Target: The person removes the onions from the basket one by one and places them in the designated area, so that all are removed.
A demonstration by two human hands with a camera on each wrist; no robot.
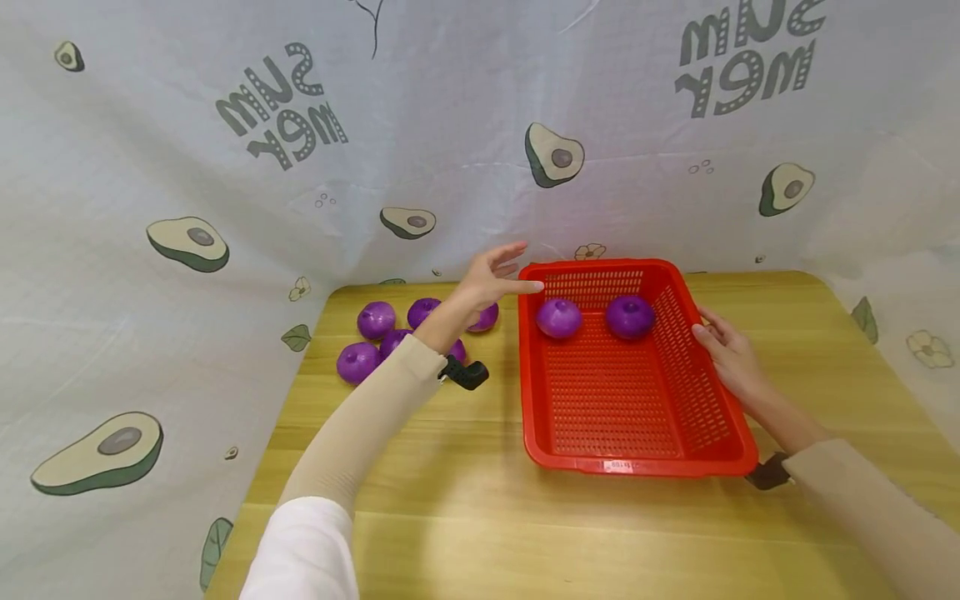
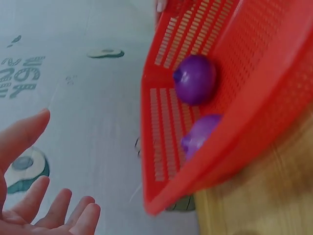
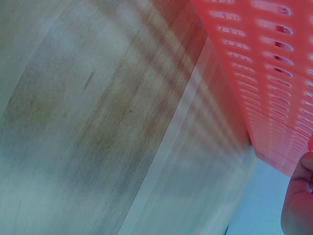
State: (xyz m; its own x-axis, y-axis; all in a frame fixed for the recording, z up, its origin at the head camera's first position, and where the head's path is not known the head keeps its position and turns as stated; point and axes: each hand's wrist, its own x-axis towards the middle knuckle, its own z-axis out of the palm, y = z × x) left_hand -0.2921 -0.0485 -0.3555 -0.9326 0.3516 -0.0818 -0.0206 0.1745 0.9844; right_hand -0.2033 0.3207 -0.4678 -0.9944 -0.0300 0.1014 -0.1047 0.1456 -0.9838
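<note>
A red plastic basket point(image 1: 637, 465) with slotted walls stands on the table. Two purple onions point(image 1: 630, 317) lie at its far end, and the left wrist view shows them beside the slotted wall. My right hand point(image 1: 727, 354) holds the basket's right rim, thumb over the edge and the other fingers along the outside. My left hand point(image 1: 487, 282) is raised by the far left corner of the basket, its fingers spread and nothing in them. Beneath and behind the left forearm, several more purple onions point(image 1: 377, 320) sit on the table, some partly hidden by that arm.
The wooden table point(image 1: 450, 533) ends at a pale curtain point(image 1: 465, 125) printed with avocados and lettering, which hangs behind and at both sides. The loose onions are grouped at the table's far left, left of the basket.
</note>
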